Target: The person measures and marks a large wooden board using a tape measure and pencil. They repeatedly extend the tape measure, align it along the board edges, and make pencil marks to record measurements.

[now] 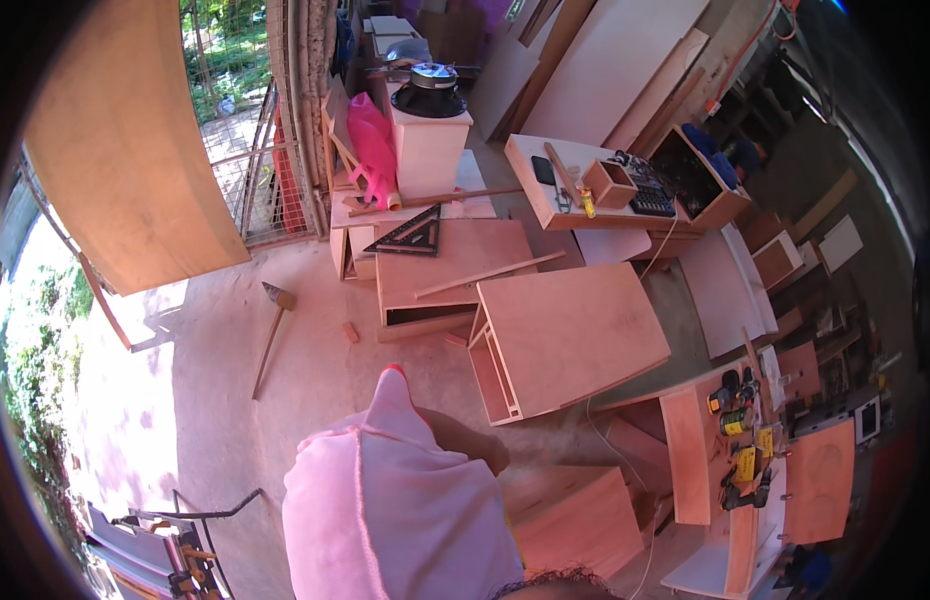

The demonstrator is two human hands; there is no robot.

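Observation:
Both my hands are out of view. A pink shirt [427, 517] and a bare part of an arm [468, 442] fill the lower middle. Before me a plywood box [577, 337] stands tilted in the view, with a slot and framed opening on its left end. Beside it sits a lower wooden box [457, 262], bearing a black triangular speed square [411, 234] and a thin wooden strip [491, 275]. Another plywood box [577, 517] is close by at the lower right. A long-handled tool with a dark head [277, 307] lies on the concrete floor.
A loudspeaker driver [435, 94] rests on a white cabinet [431, 154] near a pink bag [373, 142]. An audio mixer [651, 199] and phone [543, 170] lie on a bench. Cordless drills [746, 487] are at right; a cable [611, 442] crosses the floor. A saw machine [146, 555] stands lower left.

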